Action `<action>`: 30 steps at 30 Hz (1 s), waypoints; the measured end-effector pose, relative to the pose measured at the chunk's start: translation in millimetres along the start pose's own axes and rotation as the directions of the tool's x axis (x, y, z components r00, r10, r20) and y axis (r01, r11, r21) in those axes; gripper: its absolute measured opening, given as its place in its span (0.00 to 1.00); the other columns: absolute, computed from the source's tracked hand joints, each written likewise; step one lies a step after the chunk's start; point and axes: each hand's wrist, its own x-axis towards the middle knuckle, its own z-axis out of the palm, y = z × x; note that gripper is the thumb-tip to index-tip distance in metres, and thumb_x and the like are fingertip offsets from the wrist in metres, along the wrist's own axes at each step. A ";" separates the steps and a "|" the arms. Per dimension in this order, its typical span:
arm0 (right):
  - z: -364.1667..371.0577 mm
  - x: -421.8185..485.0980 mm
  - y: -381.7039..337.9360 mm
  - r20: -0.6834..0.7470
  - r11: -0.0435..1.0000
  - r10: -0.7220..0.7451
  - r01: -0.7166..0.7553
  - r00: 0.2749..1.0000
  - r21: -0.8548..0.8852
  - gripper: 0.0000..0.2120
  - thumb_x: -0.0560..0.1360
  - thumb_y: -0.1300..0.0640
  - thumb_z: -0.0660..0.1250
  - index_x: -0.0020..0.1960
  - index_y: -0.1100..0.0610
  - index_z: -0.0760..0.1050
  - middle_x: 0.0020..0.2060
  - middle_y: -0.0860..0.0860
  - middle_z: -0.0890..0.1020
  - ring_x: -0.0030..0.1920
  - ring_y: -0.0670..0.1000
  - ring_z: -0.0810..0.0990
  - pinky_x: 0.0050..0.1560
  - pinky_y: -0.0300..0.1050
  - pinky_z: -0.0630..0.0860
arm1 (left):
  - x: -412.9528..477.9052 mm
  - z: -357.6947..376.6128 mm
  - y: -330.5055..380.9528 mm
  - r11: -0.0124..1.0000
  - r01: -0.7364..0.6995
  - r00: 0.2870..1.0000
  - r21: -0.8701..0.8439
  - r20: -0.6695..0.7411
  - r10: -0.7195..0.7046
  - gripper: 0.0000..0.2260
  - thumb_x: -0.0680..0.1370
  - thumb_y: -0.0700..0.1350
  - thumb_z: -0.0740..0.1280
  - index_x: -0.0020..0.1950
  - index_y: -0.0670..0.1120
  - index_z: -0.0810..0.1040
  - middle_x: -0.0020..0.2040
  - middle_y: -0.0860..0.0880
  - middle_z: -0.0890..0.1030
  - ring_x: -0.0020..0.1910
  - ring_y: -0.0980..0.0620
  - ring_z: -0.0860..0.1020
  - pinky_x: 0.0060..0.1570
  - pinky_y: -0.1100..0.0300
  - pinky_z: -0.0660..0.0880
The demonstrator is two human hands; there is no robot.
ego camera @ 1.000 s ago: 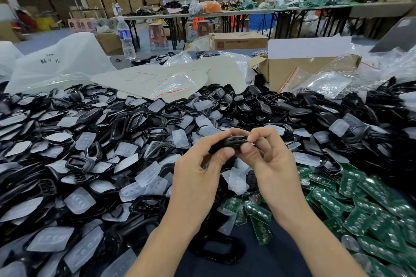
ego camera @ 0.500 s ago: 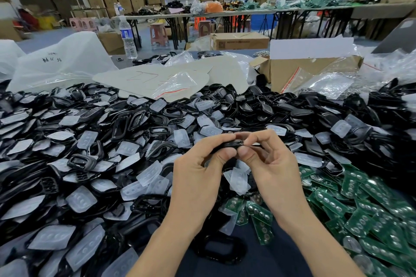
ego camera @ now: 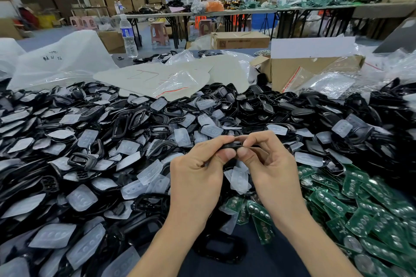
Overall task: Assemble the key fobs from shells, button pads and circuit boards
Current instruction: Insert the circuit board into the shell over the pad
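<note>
While thumbs and forefingers close on its opposite ends, a slim black plastic key fob shell [ego camera: 231, 145] sits edge-on between a worker's left hand [ego camera: 198, 171] and right hand [ego camera: 270, 164], raised above the table at the centre of the view. The fingers of each hand curl tight round it, and the thumb tips nearly meet beneath. A heap of black plastic shells [ego camera: 126, 123] mixed with translucent white rubber button pads [ego camera: 149, 172] fills the table from the left border to the far right, crowding just beside the left wrist. Green circuit boards [ego camera: 364, 213] spread from beneath the right hand to the lower right corner. A narrow strip of dark blue tabletop [ego camera: 265, 261] shows between the forearms, where a black oval shell frame [ego camera: 219, 248] lies flat. Beyond the heap's far edge stand a brown cardboard box [ego camera: 304, 69] and a clear plastic water bottle [ego camera: 128, 36].
</note>
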 end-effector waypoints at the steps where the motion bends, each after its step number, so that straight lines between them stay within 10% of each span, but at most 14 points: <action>1: 0.2 -0.5 -0.1 0.000 1.000 0.000 0.000 1.000 -0.002 0.16 0.78 0.66 0.69 0.43 0.45 0.77 0.49 0.45 0.85 0.51 0.45 0.84 0.51 0.33 0.76 | -0.1 0.0 0.9 1.000 0.000 1.000 0.007 -0.002 0.000 0.19 0.77 0.34 0.71 0.52 0.60 0.86 0.48 0.59 0.86 0.49 0.60 0.84 0.49 0.72 0.76; 15: -4.5 1.4 -0.4 0.044 1.000 0.010 -0.009 0.999 -0.029 0.04 0.79 0.50 0.68 0.50 0.41 0.79 0.47 0.45 0.85 0.45 0.46 0.84 0.48 0.36 0.78 | 10.2 -7.7 1.2 0.934 0.285 0.953 -0.214 0.167 -0.253 0.07 0.78 0.44 0.70 0.52 0.52 0.86 0.48 0.49 0.87 0.47 0.51 0.86 0.42 0.60 0.82; 24: -9.8 6.2 -1.9 0.148 0.999 0.032 -0.029 0.988 -0.027 0.17 0.78 0.63 0.69 0.46 0.40 0.78 0.54 0.43 0.85 0.54 0.45 0.82 0.56 0.37 0.77 | 15.8 -9.4 -5.8 0.709 0.562 0.827 -0.426 0.299 -0.476 0.20 0.74 0.49 0.71 0.56 0.33 0.80 0.36 0.45 0.81 0.29 0.54 0.76 0.25 0.66 0.71; 30: -9.9 6.9 0.3 0.143 0.999 0.027 -0.021 0.989 -0.039 0.17 0.78 0.64 0.69 0.44 0.40 0.76 0.50 0.48 0.85 0.53 0.48 0.82 0.56 0.38 0.77 | 14.3 -6.6 -4.2 0.739 0.544 0.839 -0.397 0.264 -0.475 0.16 0.75 0.52 0.69 0.48 0.40 0.86 0.36 0.43 0.81 0.30 0.53 0.77 0.27 0.64 0.74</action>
